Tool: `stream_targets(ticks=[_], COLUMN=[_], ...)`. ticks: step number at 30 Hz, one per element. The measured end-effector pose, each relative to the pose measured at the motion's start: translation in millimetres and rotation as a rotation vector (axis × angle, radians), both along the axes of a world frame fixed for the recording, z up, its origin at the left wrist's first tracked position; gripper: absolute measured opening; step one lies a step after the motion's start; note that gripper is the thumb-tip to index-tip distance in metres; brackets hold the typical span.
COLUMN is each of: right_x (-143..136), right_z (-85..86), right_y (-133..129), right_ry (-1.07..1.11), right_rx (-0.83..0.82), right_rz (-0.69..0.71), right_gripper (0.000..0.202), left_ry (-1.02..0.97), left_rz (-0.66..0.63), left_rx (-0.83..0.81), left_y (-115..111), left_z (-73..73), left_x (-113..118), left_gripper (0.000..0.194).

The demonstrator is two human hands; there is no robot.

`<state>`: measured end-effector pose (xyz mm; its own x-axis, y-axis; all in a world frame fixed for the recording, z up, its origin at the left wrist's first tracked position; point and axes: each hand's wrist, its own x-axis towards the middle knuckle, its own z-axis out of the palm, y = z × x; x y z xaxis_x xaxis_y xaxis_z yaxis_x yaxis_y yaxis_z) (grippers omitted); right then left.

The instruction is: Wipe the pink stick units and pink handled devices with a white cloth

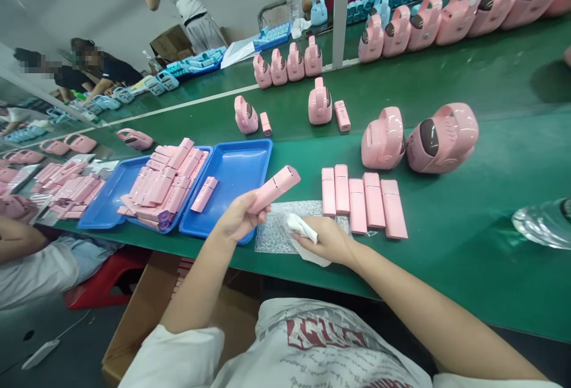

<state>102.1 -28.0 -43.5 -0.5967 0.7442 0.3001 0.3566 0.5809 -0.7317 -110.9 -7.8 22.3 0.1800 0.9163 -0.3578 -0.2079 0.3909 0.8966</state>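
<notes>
My left hand [241,216] is wrapped round the lower end of a pink stick-shaped device [277,187], which tilts up to the right. Bunched in my right hand [329,239] is a white cloth [301,227], close to the device but apart from it. Under both hands lies a sheet of bubble wrap [272,234] on the green table [455,269]. Several pink sticks [358,205] lie in a row just right of the wrap. On my left, a blue tray [243,165] holds one small pink stick [204,194].
Another blue tray [104,197] carries a pile of pink sticks [163,182]. Pink handled units [382,139] stand beyond the row, with more along the far line. A clear bottle [546,223] lies at the right. People work across the table; a person sits at far left.
</notes>
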Motion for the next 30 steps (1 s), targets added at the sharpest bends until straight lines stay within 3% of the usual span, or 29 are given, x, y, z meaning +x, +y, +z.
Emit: stream_targets(ticks=[2, 8, 11, 15, 19, 24, 27, 30], right_x=[2.0, 9.3, 13.6, 20.2, 24.2, 19.9, 15.8, 15.6], right_z=[5.3, 15.6, 12.4, 9.8, 13.7, 12.2, 7.6, 5.9], right_y=[0.9, 5.2, 9.7, 12.3, 11.5, 9.5, 8.7, 11.0], right_ry=[0.126, 0.616, 0.838, 0.963, 0.705, 0.235, 0.184, 0.249], right_rx=[-0.124, -0.696, -0.771, -0.51, -0.106, 0.482, 0.609, 0.568], right_rz=[-0.06, -0.26, -0.426, -0.52, -0.425, -0.185, -0.015, -0.125], right_gripper=[0.032, 0.056, 0.056, 0.046, 0.041, 0.036, 0.034, 0.037], left_ry=[-0.128, -0.307, -0.392, -0.48, -0.486, -0.441, -0.523, -0.58], left_rz=[-0.036, -0.136, -0.187, -0.285, -0.282, -0.102, -0.045, -0.133], left_rx=[-0.014, -0.061, -0.1, -0.215, -0.277, -0.308, -0.368, -0.361], left_y=[-7.9, -21.9, -26.5, -30.7, -29.5, -23.3, -20.5, -20.4], left_z=[-6.0, -16.5, -16.4, -16.3, -22.2, -28.2, -28.7, -31.6], left_x=[9.3, 36.9, 49.7, 65.3, 78.9, 89.5, 89.8, 88.7], left_gripper=[0.055, 0.059, 0.053, 0.037, 0.031, 0.059, 0.077, 0.083])
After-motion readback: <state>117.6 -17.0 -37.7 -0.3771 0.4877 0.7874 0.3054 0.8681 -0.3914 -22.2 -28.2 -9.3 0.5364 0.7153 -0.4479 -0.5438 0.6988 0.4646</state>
